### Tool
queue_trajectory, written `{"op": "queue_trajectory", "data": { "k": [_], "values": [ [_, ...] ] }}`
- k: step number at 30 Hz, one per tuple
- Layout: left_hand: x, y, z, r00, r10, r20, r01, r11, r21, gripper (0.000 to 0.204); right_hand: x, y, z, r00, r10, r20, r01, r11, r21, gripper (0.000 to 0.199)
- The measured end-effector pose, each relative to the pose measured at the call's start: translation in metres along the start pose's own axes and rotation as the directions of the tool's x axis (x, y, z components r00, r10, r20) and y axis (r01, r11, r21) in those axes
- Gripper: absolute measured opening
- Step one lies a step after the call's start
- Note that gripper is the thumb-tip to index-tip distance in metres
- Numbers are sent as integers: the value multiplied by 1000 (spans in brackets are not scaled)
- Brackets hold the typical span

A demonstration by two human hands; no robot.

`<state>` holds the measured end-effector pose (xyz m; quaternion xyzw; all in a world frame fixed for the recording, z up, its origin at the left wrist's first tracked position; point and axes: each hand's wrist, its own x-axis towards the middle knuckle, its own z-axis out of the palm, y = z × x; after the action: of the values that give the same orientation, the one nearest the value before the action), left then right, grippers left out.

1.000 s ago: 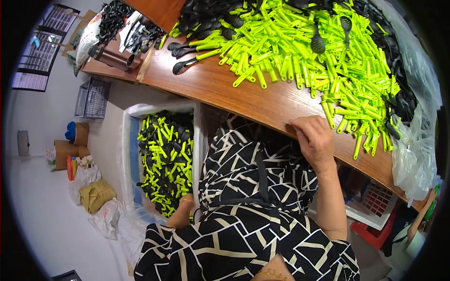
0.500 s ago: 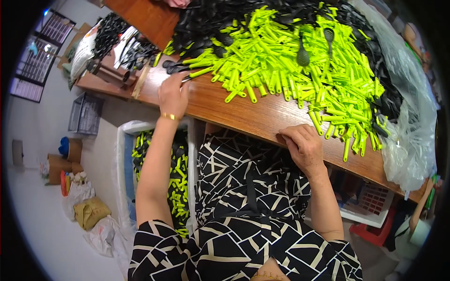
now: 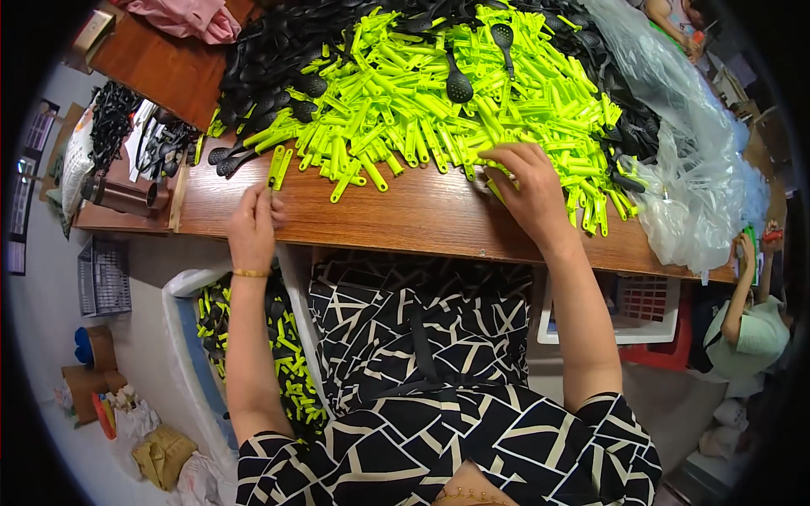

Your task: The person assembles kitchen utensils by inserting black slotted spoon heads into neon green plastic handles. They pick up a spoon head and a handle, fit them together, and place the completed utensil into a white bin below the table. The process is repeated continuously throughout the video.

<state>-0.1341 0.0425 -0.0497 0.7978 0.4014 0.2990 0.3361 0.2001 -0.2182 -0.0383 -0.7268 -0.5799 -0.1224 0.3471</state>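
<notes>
My left hand [image 3: 255,221] is at the table's front edge, fingers closed and partly blurred around the lower end of a lime-green utensil handle [image 3: 277,167]. A gold bracelet [image 3: 251,272] circles that wrist. Further right, my right hand [image 3: 527,181] reaches to the front of a heap of lime-green handles [image 3: 388,118], fingers bent, thumb apart from them. Nothing can be seen held in it. On the heap lie a black perforated spoon [image 3: 458,84] and another black slotted spoon [image 3: 503,38]. Black spoon heads [image 3: 229,160] rest left of the heap.
Black utensil parts [image 3: 261,63] are piled behind the green heap. Clear plastic sheeting [image 3: 675,194] drapes over the table's right side. Below left stands a lined bin [image 3: 173,291] of green and black pieces. A white crate [image 3: 671,312] sits under the table; another person [image 3: 751,333] works at far right.
The view has shifted, so the table sits further left and shows more of its right side. My right hand has moved from the table edge to the green heap. My left hand has drawn back toward the edge.
</notes>
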Motion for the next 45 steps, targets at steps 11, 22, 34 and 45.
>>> {"op": "queue_trajectory", "data": {
  "k": [11,22,34,45],
  "values": [
    [-50,54,67,888,-140,438,423,620,-661,26,22,6,16,983,-119,-139,117,993,-23,12],
    [-82,71,89,833,-133,537,530,470,-706,31,-15,-32,17,928,309,206,-347,524,777,18],
    [-107,96,106,825,-171,539,540,521,-661,32,-32,-62,34,793,297,532,-516,-137,846,27],
    [-109,118,111,822,-109,559,488,642,-592,34,-28,-64,20,876,278,394,-460,234,857,44]
  ]
}}
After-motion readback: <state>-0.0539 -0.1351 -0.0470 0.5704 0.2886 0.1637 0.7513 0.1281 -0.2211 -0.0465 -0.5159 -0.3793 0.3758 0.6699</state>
